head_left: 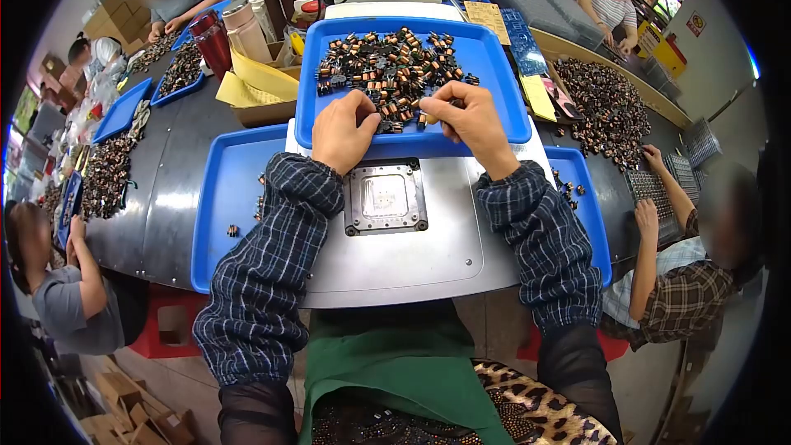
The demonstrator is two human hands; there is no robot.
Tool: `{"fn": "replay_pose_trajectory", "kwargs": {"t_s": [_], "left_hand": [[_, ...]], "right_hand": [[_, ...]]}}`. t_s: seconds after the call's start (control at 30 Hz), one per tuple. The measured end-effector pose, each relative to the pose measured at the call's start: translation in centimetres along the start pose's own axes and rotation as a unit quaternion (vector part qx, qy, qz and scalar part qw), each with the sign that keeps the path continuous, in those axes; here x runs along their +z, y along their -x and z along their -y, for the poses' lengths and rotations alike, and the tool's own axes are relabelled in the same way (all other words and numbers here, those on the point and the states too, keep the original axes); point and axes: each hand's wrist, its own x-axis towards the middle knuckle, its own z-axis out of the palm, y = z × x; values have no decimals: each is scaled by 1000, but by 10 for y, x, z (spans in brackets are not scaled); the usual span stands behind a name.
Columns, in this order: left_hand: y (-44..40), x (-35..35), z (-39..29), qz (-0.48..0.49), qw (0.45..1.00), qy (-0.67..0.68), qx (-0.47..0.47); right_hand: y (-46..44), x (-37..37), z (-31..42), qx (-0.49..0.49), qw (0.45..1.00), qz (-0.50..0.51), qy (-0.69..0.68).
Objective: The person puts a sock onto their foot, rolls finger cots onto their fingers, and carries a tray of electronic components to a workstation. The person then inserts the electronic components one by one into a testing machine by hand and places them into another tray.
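A blue tray (494,107) holds a heap of small copper-wound coils (387,66) with black ends. My left hand (342,132) is over the tray's near rim, its fingers curled and thumb close to the index finger. Whatever it may hold is hidden. At the near right side of the heap, my right hand (471,119) is closed in a pinch, with a small copper-wound coil at its fingertips. Below the tray, a square metal fixture (384,196) is set in a silver machine top (445,255).
Blue trays (216,239) with a few coils flank the machine top. A yellow-lined cardboard box (259,86), a red flask (211,45) and a beige bottle (245,29) stand left. More coils (597,107) are piled right. Several people work around the dark table (169,198).
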Motion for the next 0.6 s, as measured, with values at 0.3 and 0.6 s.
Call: {"fn": "replay_pose_trajectory", "kwargs": {"t_s": [0.3,0.6], "left_hand": [[15,-8,-7,-153,948,278,-2],[68,-23,-15,-9,961,264,-78]], "right_hand": [[-16,3,-17,-131,896,-12,424],[0,-14,0,83,974,28,-207]]}}
